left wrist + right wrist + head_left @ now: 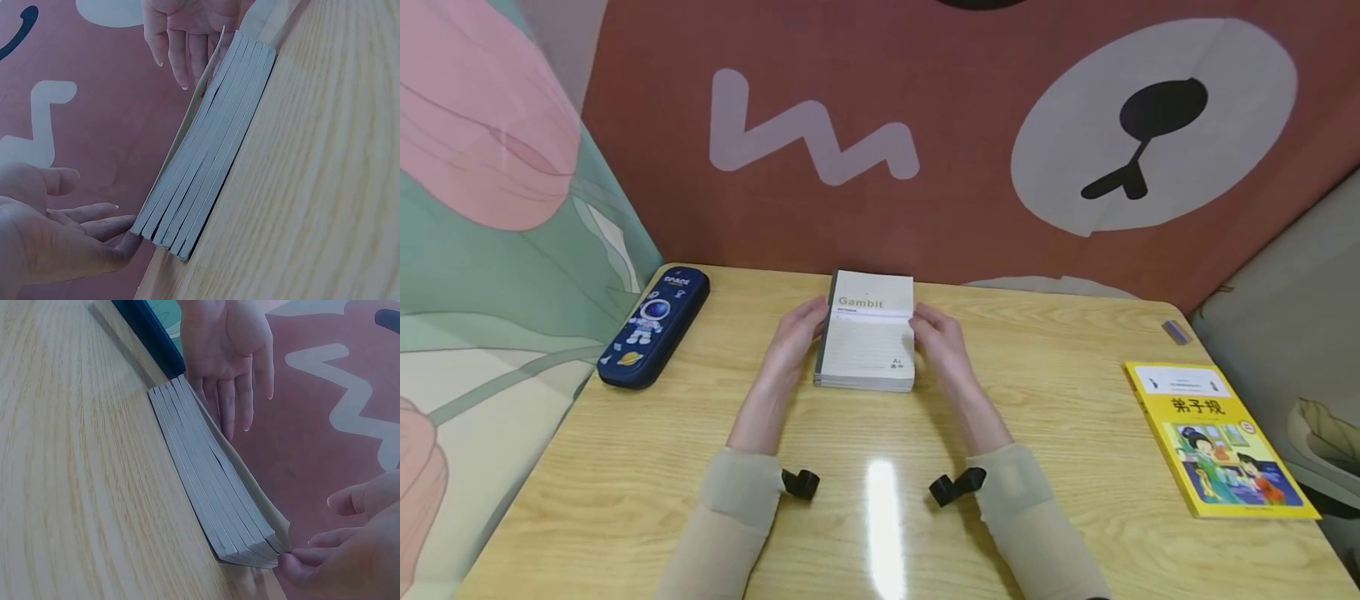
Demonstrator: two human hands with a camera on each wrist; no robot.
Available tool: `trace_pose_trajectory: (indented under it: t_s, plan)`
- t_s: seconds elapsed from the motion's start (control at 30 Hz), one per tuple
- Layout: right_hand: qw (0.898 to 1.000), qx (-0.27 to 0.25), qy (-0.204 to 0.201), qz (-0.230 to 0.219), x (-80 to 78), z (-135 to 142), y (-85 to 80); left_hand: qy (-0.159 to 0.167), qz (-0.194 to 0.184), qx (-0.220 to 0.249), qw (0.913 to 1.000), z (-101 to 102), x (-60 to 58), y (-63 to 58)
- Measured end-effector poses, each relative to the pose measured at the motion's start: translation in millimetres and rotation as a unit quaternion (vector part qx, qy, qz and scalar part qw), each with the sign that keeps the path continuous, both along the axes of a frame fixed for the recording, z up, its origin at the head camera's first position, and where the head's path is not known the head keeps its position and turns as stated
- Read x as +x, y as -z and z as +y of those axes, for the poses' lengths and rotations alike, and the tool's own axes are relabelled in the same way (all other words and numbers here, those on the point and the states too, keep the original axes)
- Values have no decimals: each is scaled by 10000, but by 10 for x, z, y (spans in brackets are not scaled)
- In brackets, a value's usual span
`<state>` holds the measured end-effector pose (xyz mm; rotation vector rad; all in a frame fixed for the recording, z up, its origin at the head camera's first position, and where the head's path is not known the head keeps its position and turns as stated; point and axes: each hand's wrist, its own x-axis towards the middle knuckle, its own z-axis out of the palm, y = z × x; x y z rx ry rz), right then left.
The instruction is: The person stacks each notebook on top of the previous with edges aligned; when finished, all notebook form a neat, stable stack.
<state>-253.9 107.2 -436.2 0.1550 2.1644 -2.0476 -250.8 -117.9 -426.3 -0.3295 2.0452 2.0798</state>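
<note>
A stack of several notebooks (868, 350) lies flat on the wooden table, the top cover reading "Gambit". My left hand (793, 340) is at the stack's dark spine side, its fingertips right at the edge in the left wrist view. On the opposite side, my right hand (942, 340) has its fingertips at the page edge. Both hands have fairly straight fingers and thumbs held away from the stack. Seen from the left wrist, the notebook edges (206, 144) line up closely, and the uppermost cover (190, 115) lifts a little from the pages.
A dark blue pencil case (655, 329) with an astronaut lies at the left. To the right are a yellow picture book (1221, 442) and a small eraser-like block (1176, 332). A brown printed panel (955, 217) rises behind the table's back edge.
</note>
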Motion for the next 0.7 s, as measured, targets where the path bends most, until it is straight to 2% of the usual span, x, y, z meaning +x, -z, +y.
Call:
trace_pose_trajectory:
  t_s: [0.7]
  plan:
    - [9999,-38,-85,-74,-18,24,11,-33,-4,-86,10000,20,-11,-2]
